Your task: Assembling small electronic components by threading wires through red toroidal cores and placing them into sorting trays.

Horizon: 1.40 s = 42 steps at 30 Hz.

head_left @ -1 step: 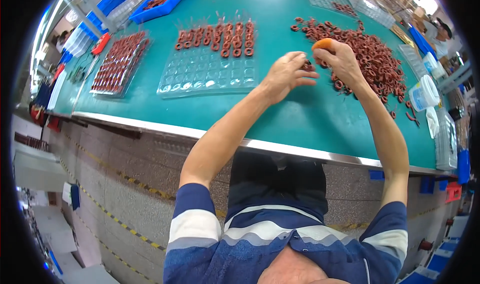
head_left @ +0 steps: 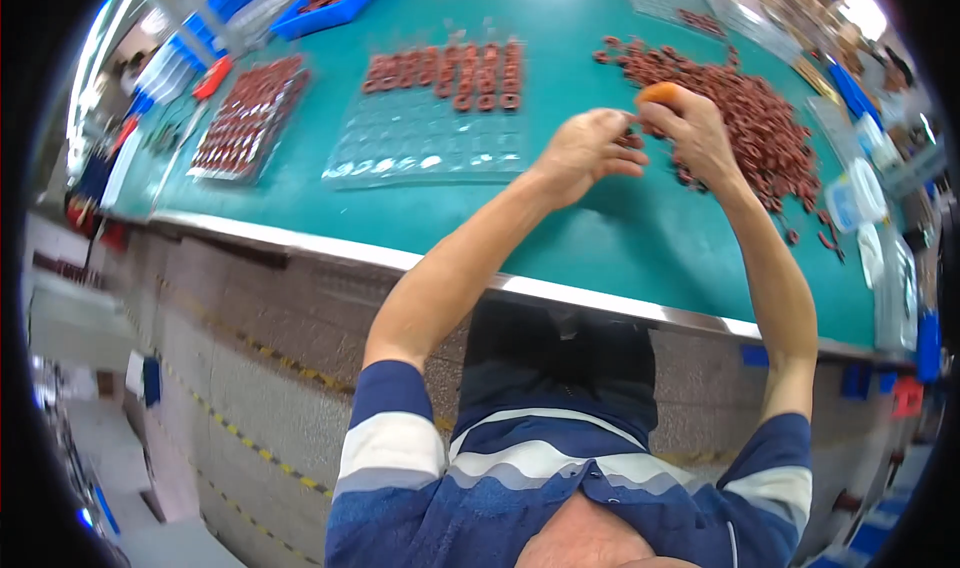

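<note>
Left hand (head_left: 585, 150) pinches a reddish part (head_left: 629, 140); right hand (head_left: 698, 138) — grip unclear — beside it. Nine o'clock, the tray (head_left: 425, 176) is part-filled; three o'clock, a loose pile (head_left: 750, 118) remains.

Green worktable (head_left: 620, 258), speckled floor (head_left: 250, 298), bright light (head_left: 865, 10)

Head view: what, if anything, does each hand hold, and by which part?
Left hand: reddish piece, gripped place too blurred to tell. Right hand: orange thing, hold unclear.
</note>
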Motion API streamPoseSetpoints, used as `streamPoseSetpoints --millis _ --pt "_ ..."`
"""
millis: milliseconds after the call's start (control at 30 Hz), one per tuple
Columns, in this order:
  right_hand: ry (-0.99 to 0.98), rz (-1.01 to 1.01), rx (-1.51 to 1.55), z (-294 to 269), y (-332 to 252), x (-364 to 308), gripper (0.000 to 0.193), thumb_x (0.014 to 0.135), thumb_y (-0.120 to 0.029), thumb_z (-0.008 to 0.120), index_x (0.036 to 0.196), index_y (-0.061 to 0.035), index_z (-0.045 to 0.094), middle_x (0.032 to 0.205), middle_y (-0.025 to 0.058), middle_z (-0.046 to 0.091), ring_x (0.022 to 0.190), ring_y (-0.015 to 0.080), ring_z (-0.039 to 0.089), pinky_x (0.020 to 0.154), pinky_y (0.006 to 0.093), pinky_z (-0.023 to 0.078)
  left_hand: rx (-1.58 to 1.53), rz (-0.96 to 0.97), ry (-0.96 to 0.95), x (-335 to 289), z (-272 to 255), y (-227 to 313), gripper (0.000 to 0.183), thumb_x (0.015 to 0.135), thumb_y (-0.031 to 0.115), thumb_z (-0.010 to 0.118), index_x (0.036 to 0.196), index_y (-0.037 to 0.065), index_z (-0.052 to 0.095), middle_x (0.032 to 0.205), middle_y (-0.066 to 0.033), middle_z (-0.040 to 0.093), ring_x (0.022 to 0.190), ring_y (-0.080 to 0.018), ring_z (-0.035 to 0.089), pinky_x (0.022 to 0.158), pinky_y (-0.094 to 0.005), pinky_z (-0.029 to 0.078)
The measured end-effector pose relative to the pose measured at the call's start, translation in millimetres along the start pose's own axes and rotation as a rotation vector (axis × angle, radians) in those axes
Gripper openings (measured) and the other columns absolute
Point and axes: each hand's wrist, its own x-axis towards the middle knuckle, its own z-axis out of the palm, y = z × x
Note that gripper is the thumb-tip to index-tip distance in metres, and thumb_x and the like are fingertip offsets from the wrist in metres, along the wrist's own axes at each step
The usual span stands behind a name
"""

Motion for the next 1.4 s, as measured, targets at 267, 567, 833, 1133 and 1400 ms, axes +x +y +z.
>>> streamPoseSetpoints --millis 267,567,833,1133,1400 --pt "-0.162 0.174 0.295 8.9 0.4 -33.5 0.034 0.095 -0.030 0.057 0.101 0.0025 0.066 0.083 0.0041 0.065 0.075 0.0118 0.061 0.073 0.0261 0.050 0.291 0.096 -0.025 -39.7 14.7 -1.0 0.025 0.097 0.027 0.053 0.100 0.002 0.052 0.078 -0.0058 0.058 0.062 -0.0137 0.059 0.051 -0.0280 0.048" --pt "0.082 -0.814 -0.797 34.7 -68.4 -64.3 0.006 0.066 -0.005 0.059 0.072 -0.0050 0.058 0.083 0.0078 0.057 0.081 0.0245 0.056 0.073 0.0369 0.044 0.026 0.009 0.145 -62.3 11.9 -12.1 0.025 0.096 0.026 0.054 0.096 0.001 0.059 0.076 -0.0033 0.057 0.060 -0.0112 0.054 0.052 -0.0255 0.044" --pt "0.072 0.296 0.474 25.3 -0.4 -67.4 0.023 0.092 -0.024 0.061 0.094 -0.0024 0.069 0.091 0.0014 0.065 0.089 0.0090 0.057 0.082 0.0245 0.043 -0.042 0.108 0.237 -66.6 44.0 -22.4 0.019 0.099 0.019 0.046 0.100 0.002 0.054 0.073 -0.0046 0.053 0.054 -0.0136 0.050 0.045 -0.0262 0.039" --pt "0.150 0.294 0.571 48.7 -9.2 -86.6 0.034 0.093 -0.032 0.060 0.105 -0.0012 0.066 0.087 0.0030 0.065 0.085 0.0096 0.059 0.072 0.0252 0.047 0.109 0.111 0.280 -78.3 24.1 -15.6 0.012 0.098 0.016 0.049 0.101 0.004 0.052 0.073 -0.0044 0.053 0.056 -0.0130 0.052 0.046 -0.0258 0.042" --pt "0.087 0.264 0.481 55.1 4.7 -107.0 0.035 0.092 -0.031 0.062 0.101 0.0027 0.065 0.082 0.0054 0.067 0.068 0.0081 0.060 0.058 0.0209 0.046 0.177 0.099 0.207 -84.2 28.0 -14.3 0.015 0.095 0.011 0.054 0.107 0.002 0.049 0.076 -0.0045 0.053 0.059 -0.0126 0.053 0.051 -0.0266 0.045"
